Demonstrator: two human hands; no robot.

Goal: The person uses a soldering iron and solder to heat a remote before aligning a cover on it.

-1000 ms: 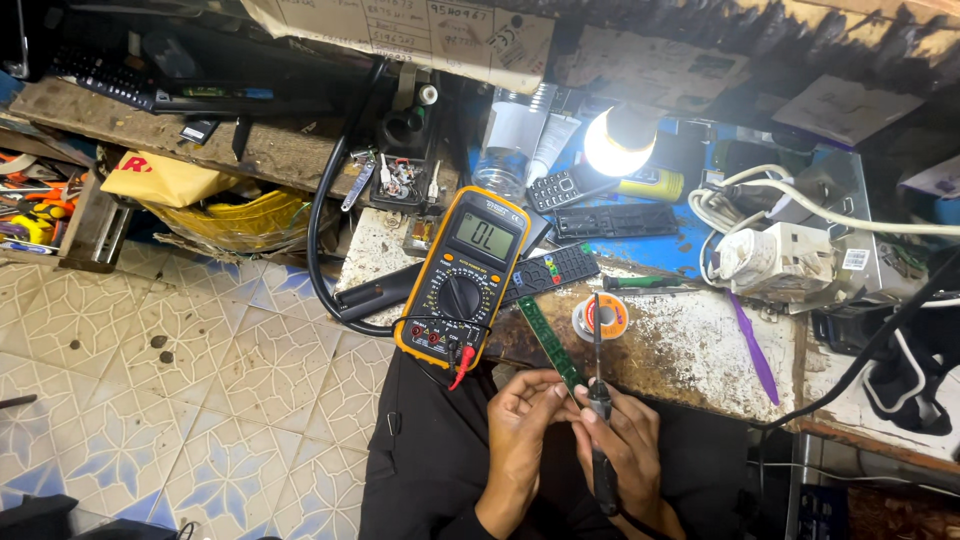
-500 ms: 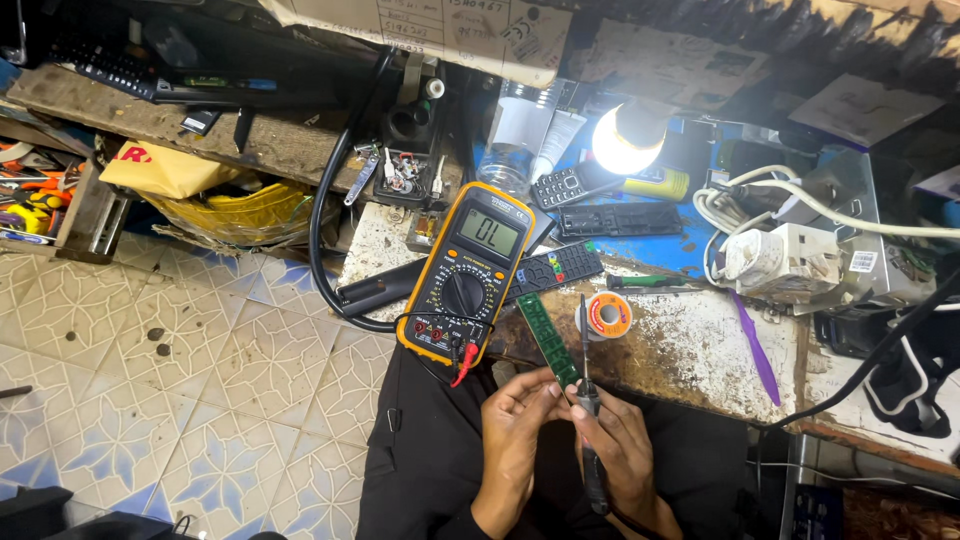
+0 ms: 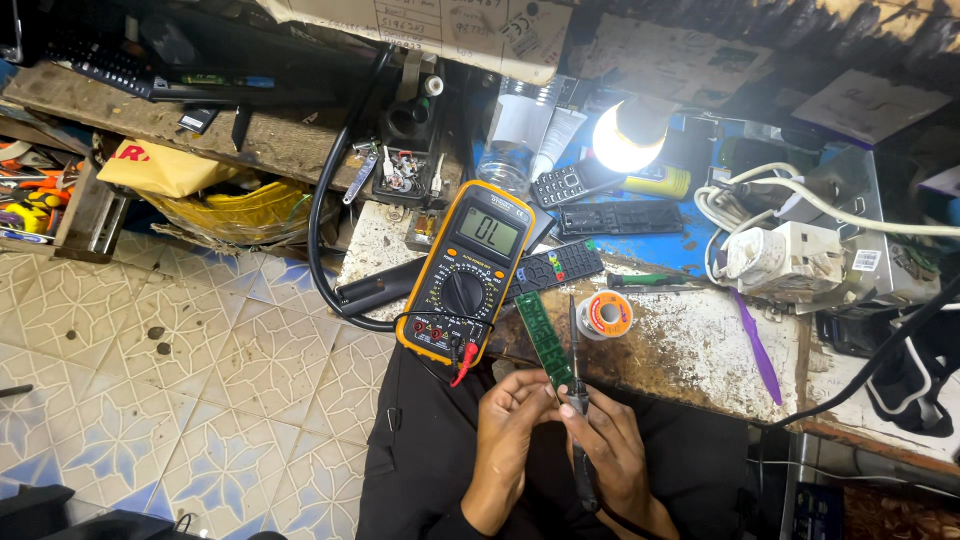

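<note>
My left hand (image 3: 508, 430) pinches the near end of a long green circuit board (image 3: 543, 338), which slants up over the edge of the worn table (image 3: 690, 350). My right hand (image 3: 612, 450) grips a black probe (image 3: 577, 400) like a pen, its thin metal tip pointing up beside the board. A yellow-and-black multimeter (image 3: 468, 270) lies just left of the board, with red and black leads plugged in at its near end.
A solder spool (image 3: 606, 314) sits right of the board. Remote controls (image 3: 555, 268), a lit bulb (image 3: 622, 146), a white power adapter (image 3: 780, 262), a purple stick (image 3: 756, 345) and a thick black cable (image 3: 325, 220) crowd the table. Patterned floor tiles (image 3: 180, 360) lie left.
The view has shifted slightly. Both hands stay together at the table edge, holding the green board and the probe much as before.
</note>
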